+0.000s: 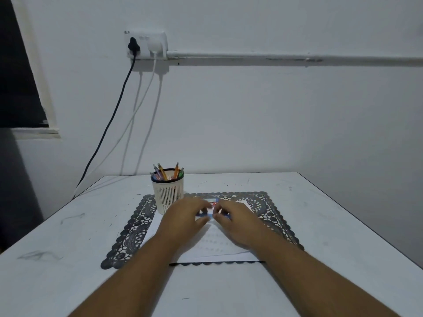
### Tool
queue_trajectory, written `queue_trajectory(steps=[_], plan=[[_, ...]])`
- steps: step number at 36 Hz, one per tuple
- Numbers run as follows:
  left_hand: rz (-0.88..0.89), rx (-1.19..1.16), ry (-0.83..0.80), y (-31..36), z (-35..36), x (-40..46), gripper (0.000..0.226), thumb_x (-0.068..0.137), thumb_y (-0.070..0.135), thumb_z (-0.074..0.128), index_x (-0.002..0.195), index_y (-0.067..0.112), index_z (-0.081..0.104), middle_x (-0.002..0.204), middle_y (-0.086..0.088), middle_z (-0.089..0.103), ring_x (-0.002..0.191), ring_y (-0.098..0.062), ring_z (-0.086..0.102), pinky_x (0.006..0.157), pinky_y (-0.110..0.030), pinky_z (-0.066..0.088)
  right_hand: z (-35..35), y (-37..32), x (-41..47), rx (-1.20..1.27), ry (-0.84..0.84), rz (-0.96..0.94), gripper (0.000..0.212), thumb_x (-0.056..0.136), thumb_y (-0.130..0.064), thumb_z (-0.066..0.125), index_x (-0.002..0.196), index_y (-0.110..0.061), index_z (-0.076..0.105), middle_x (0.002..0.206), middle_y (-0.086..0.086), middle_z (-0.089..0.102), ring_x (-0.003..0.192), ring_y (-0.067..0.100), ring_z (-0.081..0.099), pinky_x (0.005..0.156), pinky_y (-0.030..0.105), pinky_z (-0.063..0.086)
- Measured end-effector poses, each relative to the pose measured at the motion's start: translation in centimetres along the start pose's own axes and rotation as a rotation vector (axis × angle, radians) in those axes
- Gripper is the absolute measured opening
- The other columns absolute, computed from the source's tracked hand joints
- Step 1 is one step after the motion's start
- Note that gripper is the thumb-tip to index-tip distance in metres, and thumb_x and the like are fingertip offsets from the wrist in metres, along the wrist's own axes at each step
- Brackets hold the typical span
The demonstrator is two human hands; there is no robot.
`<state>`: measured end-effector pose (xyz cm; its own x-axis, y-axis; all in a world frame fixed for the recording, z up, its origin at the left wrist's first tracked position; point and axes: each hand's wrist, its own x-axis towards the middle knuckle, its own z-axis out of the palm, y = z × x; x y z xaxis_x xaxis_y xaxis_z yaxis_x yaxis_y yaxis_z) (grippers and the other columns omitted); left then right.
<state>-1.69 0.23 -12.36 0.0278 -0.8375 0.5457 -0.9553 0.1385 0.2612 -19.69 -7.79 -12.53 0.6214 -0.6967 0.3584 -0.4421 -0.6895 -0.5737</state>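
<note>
Both my hands meet over a white sheet of paper (212, 245) that lies on a dark lace placemat (132, 227). My left hand (185, 219) and my right hand (238, 223) pinch a small flat packet (214, 205) with blue, white and red print between thumbs and fingers. The packet sits at the far end of the paper, and the fingers cover most of it. Motion blur hides its exact shape.
A white slotted pen holder (168, 195) with several coloured pens stands on the placemat's far left corner, close to my left hand. The white table (320, 225) reaches the wall. A wall socket (146, 45) with a black and white cables hangs above left.
</note>
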Motion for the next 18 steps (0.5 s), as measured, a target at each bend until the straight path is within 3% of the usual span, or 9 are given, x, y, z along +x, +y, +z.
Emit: queue_trajectory(steps=[2, 4, 10, 14, 18], plan=[[-0.016, 0.065, -0.032, 0.1, 0.0, 0.0, 0.012, 0.091, 0.036, 0.072, 0.102, 0.037, 0.075, 0.093, 0.017, 0.069, 0.087, -0.004, 0.061, 0.078, -0.031, 0.053, 0.2, 0.1, 0.0, 0.055, -0.025, -0.009, 0.008, 0.097, -0.027, 0.064, 0.091, -0.026, 0.069, 0.087, -0.007, 0.067, 0.076, 0.004, 0.056, 0.072, 0.027, 0.047], [-0.035, 0.066, -0.046, 0.0, 0.0, 0.1, 0.007, 0.091, 0.035, 0.071, 0.097, 0.036, 0.074, 0.091, 0.017, 0.066, 0.087, -0.004, 0.059, 0.076, -0.031, 0.052, 0.1, 0.2, 0.0, 0.120, -0.031, -0.003, 0.010, 0.096, -0.023, 0.065, 0.089, -0.025, 0.070, 0.086, -0.006, 0.068, 0.072, 0.001, 0.054, 0.068, 0.020, 0.042], [-0.113, 0.077, -0.085, 0.0, -0.1, 0.0, 0.009, 0.092, 0.030, 0.067, 0.086, 0.036, 0.065, 0.087, 0.018, 0.060, 0.084, -0.005, 0.055, 0.073, -0.030, 0.052, -0.4, 1.4, 0.1, 0.201, -0.001, 0.092, 0.014, 0.092, -0.019, 0.070, 0.100, -0.030, 0.071, 0.092, -0.009, 0.070, 0.073, -0.002, 0.055, 0.071, 0.020, 0.045], [-0.159, 0.082, -0.078, -0.2, -0.1, -0.4, 0.010, 0.087, 0.025, 0.065, 0.081, 0.033, 0.064, 0.082, 0.019, 0.059, 0.079, -0.001, 0.055, 0.064, -0.024, 0.046, -1.3, 2.2, 0.1, 0.116, -0.021, 0.133, 0.015, 0.088, -0.014, 0.072, 0.090, -0.029, 0.074, 0.085, -0.016, 0.069, 0.059, -0.001, 0.052, 0.055, 0.015, 0.041], [-0.168, 0.079, -0.167, -0.7, -0.2, -0.3, 0.014, 0.089, 0.025, 0.067, 0.082, 0.036, 0.063, 0.085, 0.020, 0.059, 0.083, -0.004, 0.057, 0.066, -0.022, 0.044, -1.6, 2.6, 0.4, 0.043, -0.055, 0.169, 0.013, 0.091, -0.013, 0.073, 0.087, -0.025, 0.076, 0.078, -0.014, 0.069, 0.057, 0.002, 0.055, 0.052, 0.013, 0.042]])
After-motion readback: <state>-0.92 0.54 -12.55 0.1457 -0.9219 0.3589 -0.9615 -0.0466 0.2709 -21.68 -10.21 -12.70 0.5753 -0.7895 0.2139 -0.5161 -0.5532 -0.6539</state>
